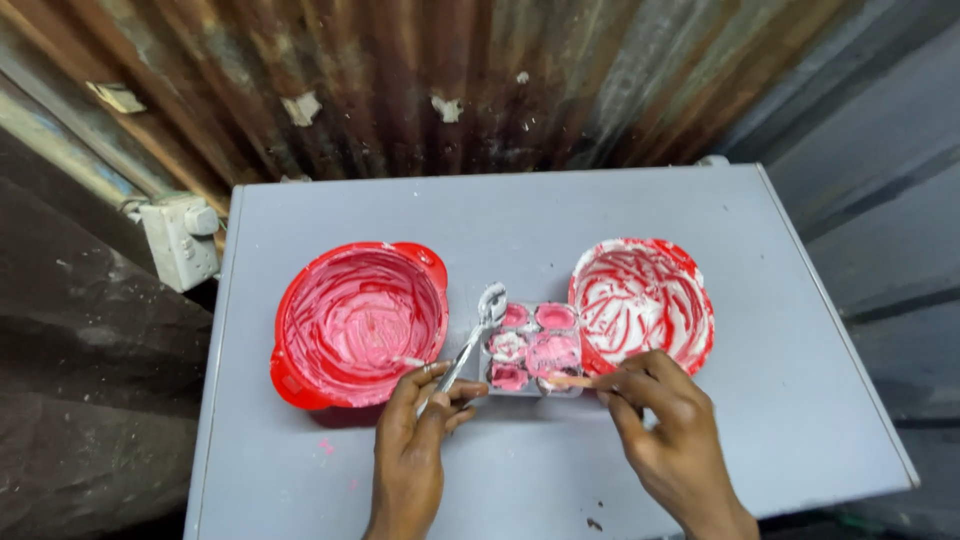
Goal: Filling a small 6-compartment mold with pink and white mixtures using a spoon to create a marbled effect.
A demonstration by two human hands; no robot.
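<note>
A small clear mould tray sits on the grey table between two red bowls, its cavities filled with pink paste. The left hand pinches a paste-coated spoon at the tray's left edge. The right hand grips a thin stick, its tip lost against the paste.

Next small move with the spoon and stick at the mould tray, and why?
Probably tip the spoon in the left hand over the mould tray: some cavities look less filled with pink paste, and the right hand already has a stick at the tray's near edge.
</note>
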